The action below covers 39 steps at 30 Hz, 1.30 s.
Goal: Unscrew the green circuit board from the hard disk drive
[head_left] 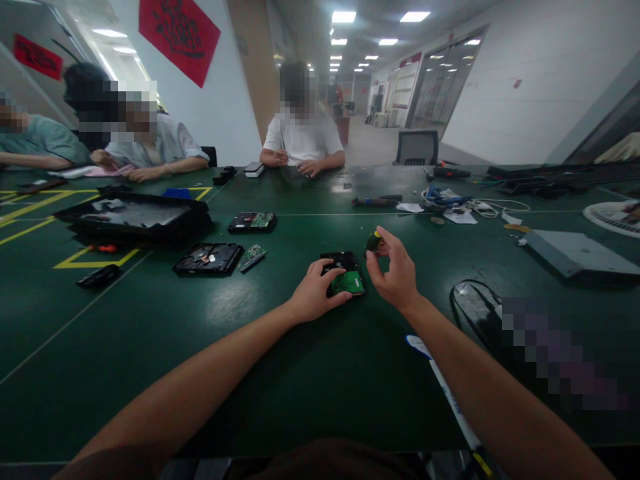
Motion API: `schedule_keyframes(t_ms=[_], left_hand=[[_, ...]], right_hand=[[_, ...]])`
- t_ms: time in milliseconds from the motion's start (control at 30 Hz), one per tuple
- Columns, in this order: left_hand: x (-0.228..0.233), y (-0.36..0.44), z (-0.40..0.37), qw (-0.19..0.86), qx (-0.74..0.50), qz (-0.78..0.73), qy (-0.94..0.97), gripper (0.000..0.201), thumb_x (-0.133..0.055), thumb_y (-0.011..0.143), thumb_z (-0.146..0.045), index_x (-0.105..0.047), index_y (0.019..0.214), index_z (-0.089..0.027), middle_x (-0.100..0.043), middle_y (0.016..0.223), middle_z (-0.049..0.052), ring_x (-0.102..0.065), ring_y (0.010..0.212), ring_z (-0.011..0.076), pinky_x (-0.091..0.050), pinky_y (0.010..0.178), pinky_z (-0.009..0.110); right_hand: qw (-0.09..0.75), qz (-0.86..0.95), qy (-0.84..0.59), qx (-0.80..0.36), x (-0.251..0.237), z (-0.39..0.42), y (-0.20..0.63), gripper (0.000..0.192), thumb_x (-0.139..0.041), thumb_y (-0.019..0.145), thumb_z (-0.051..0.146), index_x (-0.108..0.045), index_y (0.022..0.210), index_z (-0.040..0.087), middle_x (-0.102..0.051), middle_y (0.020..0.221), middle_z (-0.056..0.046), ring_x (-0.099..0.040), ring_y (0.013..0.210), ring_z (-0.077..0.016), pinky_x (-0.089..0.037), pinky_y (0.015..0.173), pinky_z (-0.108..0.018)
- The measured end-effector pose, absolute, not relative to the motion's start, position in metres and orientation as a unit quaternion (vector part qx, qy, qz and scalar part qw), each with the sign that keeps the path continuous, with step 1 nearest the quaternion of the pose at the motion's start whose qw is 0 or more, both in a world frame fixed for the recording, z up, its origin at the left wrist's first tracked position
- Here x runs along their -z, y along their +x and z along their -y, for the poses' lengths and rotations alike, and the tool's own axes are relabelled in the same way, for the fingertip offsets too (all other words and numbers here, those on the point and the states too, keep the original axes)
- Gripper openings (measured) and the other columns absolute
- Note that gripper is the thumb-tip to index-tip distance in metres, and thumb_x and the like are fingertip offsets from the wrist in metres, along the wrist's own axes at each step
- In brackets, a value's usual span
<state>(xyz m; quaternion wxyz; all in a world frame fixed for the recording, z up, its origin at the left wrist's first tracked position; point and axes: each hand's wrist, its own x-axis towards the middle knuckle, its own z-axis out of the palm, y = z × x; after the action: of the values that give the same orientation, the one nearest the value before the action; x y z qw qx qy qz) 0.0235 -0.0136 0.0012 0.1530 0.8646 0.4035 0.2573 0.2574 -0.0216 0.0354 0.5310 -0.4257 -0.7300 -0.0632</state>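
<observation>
A hard drive (349,283) with a green circuit board facing up lies on the table in front of me. My left hand (320,290) grips it from the left, thumb at the near edge and fingers over the far part, hiding some of it. Just right of the drive and above the table, my right hand (393,270) pinches a short, dark screwdriver handle (373,244) with a yellow end between thumb and fingers. Its shaft and tip cannot be made out. To the left lie an opened black drive casing (209,259), a loose circuit board (253,257) and another hard drive (253,221).
A black tray (135,217) stands at the left, with a black object (99,276) before it. Tools (377,201) and tangled cables (445,200) lie farther back. A grey metal box (583,253) sits right. Several people sit across the table (280,373), one in white (303,143) opposite.
</observation>
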Motion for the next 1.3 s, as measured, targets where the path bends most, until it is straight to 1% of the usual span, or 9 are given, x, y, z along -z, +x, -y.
schedule_keyframes(t_ms=[100,267,500,767,933,1033,1167,1300], left_hand=[[-0.0010,0.0239,0.0135,0.153,-0.255,-0.404,0.865,0.064,-0.070,0.089,-0.058,-0.059,0.142,-0.024,-0.041,0.153,0.015,-0.036,0.146,0.0374,-0.039,0.119,0.058],[-0.0022,0.0239,0.0138,0.158,-0.258,-0.405,0.863,0.063,-0.071,0.088,-0.057,-0.059,0.142,-0.026,-0.042,0.153,0.014,-0.038,0.145,0.0369,-0.040,0.118,0.058],[-0.0010,0.0234,0.0130,0.155,-0.260,-0.403,0.864,0.064,-0.071,0.088,-0.058,-0.059,0.142,-0.026,-0.042,0.153,0.014,-0.037,0.146,0.0372,-0.040,0.118,0.058],[-0.0027,0.0235,0.0144,0.153,-0.258,-0.402,0.865,0.064,-0.071,0.089,-0.057,-0.059,0.143,-0.025,-0.042,0.153,0.015,-0.038,0.146,0.0377,-0.040,0.118,0.057],[-0.0031,0.0235,0.0139,0.149,-0.259,-0.400,0.866,0.063,-0.072,0.088,-0.056,-0.059,0.142,-0.025,-0.042,0.152,0.015,-0.038,0.146,0.0377,-0.039,0.118,0.057],[-0.0033,0.0238,0.0139,0.152,-0.260,-0.399,0.866,0.063,-0.072,0.088,-0.056,-0.059,0.142,-0.025,-0.042,0.152,0.015,-0.038,0.146,0.0383,-0.040,0.118,0.059],[-0.0034,0.0243,0.0145,0.154,-0.263,-0.399,0.865,0.063,-0.072,0.088,-0.056,-0.059,0.142,-0.026,-0.042,0.152,0.014,-0.038,0.145,0.0381,-0.040,0.118,0.058],[-0.0027,0.0244,0.0145,0.149,-0.257,-0.401,0.867,0.065,-0.071,0.089,-0.057,-0.058,0.143,-0.024,-0.042,0.152,0.015,-0.038,0.145,0.0377,-0.039,0.119,0.056]], right_hand=[[0.535,0.729,-0.424,0.053,-0.0329,0.0198,0.2577,0.064,-0.060,0.097,0.026,-0.037,0.156,0.030,-0.062,0.138,-0.012,-0.071,0.105,-0.0268,-0.065,0.089,-0.047],[0.536,0.726,-0.426,0.060,-0.0317,0.0180,0.2574,0.062,-0.060,0.097,0.028,-0.038,0.155,0.030,-0.062,0.138,-0.012,-0.072,0.105,-0.0270,-0.065,0.090,-0.048],[0.537,0.723,-0.428,0.079,-0.0351,0.0202,0.2565,0.060,-0.063,0.097,0.029,-0.041,0.153,0.031,-0.063,0.133,-0.012,-0.070,0.105,-0.0283,-0.066,0.087,-0.050],[0.536,0.725,-0.426,0.074,-0.0348,0.0200,0.2567,0.059,-0.064,0.096,0.029,-0.043,0.151,0.029,-0.063,0.133,-0.012,-0.071,0.104,-0.0266,-0.066,0.086,-0.046],[0.539,0.727,-0.422,0.049,-0.0337,0.0207,0.2559,0.059,-0.059,0.098,0.027,-0.039,0.154,0.028,-0.063,0.137,-0.012,-0.072,0.103,-0.0252,-0.065,0.089,-0.045],[0.540,0.726,-0.421,0.058,-0.0351,0.0213,0.2560,0.058,-0.059,0.098,0.025,-0.041,0.153,0.028,-0.064,0.134,-0.011,-0.072,0.101,-0.0246,-0.065,0.089,-0.045],[0.536,0.728,-0.419,0.083,-0.0380,0.0221,0.2566,0.055,-0.063,0.096,0.026,-0.047,0.149,0.029,-0.065,0.127,-0.010,-0.071,0.096,-0.0237,-0.066,0.083,-0.044],[0.538,0.730,-0.413,0.083,-0.0373,0.0218,0.2563,0.060,-0.062,0.095,0.022,-0.044,0.152,0.030,-0.065,0.129,-0.010,-0.071,0.096,-0.0234,-0.065,0.085,-0.044]])
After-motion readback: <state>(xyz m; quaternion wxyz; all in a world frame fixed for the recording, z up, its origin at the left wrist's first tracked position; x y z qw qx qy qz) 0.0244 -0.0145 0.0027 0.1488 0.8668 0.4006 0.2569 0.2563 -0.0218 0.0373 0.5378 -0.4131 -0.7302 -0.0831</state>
